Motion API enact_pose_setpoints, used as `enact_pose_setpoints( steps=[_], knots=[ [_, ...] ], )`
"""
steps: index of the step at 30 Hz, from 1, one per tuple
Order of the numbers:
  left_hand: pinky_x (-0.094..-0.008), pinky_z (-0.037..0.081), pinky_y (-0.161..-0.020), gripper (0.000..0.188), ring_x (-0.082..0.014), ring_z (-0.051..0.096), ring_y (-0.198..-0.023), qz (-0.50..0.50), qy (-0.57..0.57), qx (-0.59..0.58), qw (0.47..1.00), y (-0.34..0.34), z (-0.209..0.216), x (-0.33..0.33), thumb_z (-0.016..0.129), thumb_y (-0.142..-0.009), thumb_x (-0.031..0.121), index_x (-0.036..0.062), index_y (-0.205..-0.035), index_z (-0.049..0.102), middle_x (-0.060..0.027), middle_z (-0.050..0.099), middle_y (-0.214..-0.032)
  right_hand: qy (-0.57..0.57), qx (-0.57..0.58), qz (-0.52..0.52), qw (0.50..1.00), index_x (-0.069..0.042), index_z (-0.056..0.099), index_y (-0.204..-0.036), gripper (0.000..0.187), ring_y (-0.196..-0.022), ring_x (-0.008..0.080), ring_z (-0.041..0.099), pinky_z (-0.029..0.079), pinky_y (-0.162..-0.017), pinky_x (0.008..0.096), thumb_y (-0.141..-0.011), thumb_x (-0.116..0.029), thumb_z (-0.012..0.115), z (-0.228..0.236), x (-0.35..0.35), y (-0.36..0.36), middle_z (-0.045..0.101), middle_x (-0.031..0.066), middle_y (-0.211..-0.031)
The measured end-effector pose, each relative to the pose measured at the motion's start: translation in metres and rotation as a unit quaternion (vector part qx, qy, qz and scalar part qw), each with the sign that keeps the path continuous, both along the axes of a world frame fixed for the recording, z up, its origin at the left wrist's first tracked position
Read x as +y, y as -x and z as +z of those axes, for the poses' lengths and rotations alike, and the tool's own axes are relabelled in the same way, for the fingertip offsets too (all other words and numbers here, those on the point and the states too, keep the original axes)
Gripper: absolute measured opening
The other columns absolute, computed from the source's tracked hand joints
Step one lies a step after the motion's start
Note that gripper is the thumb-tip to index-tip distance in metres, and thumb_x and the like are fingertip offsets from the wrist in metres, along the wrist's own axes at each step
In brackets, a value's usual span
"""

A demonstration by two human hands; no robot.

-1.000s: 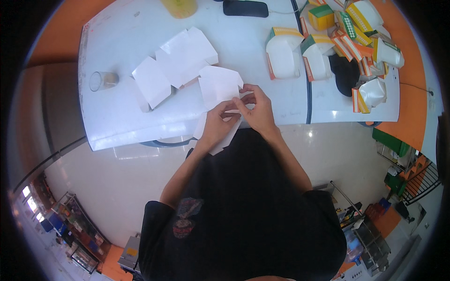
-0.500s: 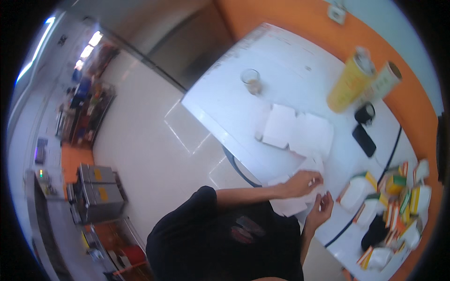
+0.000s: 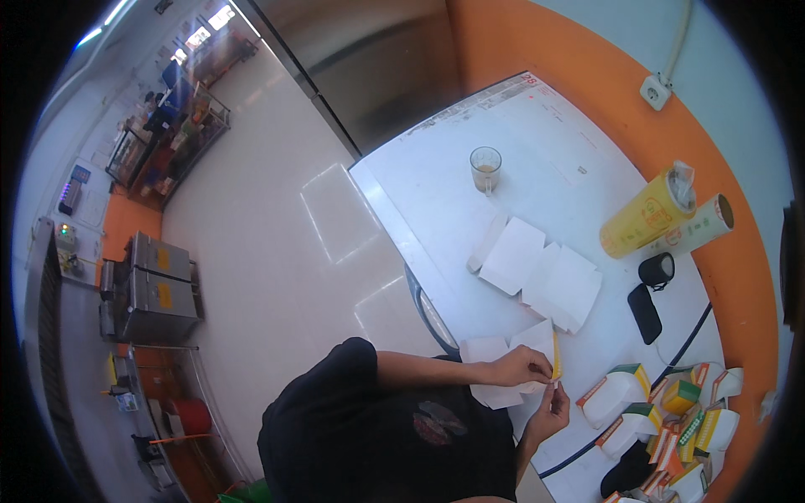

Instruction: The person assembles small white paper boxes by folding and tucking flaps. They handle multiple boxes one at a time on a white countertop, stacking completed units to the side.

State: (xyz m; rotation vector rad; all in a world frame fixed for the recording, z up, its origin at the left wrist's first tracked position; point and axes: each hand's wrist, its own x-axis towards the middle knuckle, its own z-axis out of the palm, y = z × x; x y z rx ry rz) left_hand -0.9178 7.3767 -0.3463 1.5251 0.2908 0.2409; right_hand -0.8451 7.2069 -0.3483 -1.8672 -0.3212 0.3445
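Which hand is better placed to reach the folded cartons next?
Likely the right hand: it sits nearer the folded cartons; the left hand is farther off, over the white carton blank.

the middle of the held carton (image 3: pixel 543 337) is hidden by the left forearm (image 3: pixel 428 370) and the hands (image 3: pixel 521 365); the pinch at the fingertips (image 3: pixel 545 375) is too small to be made out. what the black item (image 3: pixel 627 471) is cannot be told. the lowest boxes (image 3: pixel 692 484) are cut off by the bottom edge. the roll (image 3: pixel 704 226) is partly hidden by the yellow tube (image 3: pixel 641 220). goods on the far rack (image 3: pixel 180 126) are blurred.
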Motion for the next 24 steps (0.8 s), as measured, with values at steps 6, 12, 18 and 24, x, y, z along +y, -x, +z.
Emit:
enact_pose_setpoints(
  steps=[6, 12, 18, 24],
  knots=[
    [-0.0324, 0.058, -0.086, 0.015, -0.0212, 0.072, -0.094, 0.014, 0.103, -0.033, 0.994, -0.005, 0.005, 0.000, 0.081, -0.085, 0.003, -0.0020, -0.099, 0.077, -0.0119, 0.075, -0.102, -0.055, 0.019, -0.016, 0.998, 0.009, 0.070, -0.115, 0.022, -0.096, 0.0208, 0.068, 0.055, -0.090, 0.0350, -0.098, -0.005, 0.070, 0.004, 0.006, -0.002, 0.072, 0.0130, -0.099],
    [-0.0325, 0.058, -0.088, 0.017, -0.0206, 0.071, -0.094, -0.014, 0.037, -0.046, 0.998, -0.010, 0.004, 0.008, 0.081, -0.085, 0.003, -0.0015, -0.101, 0.077, -0.0122, 0.073, -0.105, -0.055, 0.009, 0.064, 0.996, 0.011, 0.066, -0.125, 0.028, -0.111, 0.0255, 0.065, 0.055, -0.095, 0.0354, -0.098, 0.002, 0.063, 0.017, 0.002, -0.003, 0.062, 0.0147, -0.120],
    [-0.0355, 0.057, -0.087, 0.017, -0.0241, 0.070, -0.099, -0.001, 0.007, -0.105, 0.994, -0.010, 0.018, 0.000, 0.079, -0.087, 0.003, -0.0007, -0.103, 0.072, -0.0126, 0.070, -0.109, -0.100, -0.007, 0.125, 0.987, 0.009, 0.064, -0.130, 0.032, -0.112, 0.0277, 0.064, 0.057, -0.093, 0.0372, -0.101, -0.002, 0.056, 0.028, -0.004, -0.008, 0.056, 0.0168, -0.127],
    [-0.0403, 0.056, -0.089, 0.012, -0.0322, 0.068, -0.101, -0.115, -0.150, -0.157, 0.969, -0.004, 0.041, -0.008, 0.069, -0.093, 0.004, -0.0011, -0.104, 0.067, -0.0145, 0.067, -0.111, -0.112, 0.170, -0.009, 0.979, 0.001, 0.059, -0.137, 0.050, -0.104, 0.0255, 0.068, 0.060, -0.079, 0.0363, -0.110, -0.037, 0.041, 0.051, -0.025, -0.051, 0.064, 0.0170, -0.114]
  ],
)
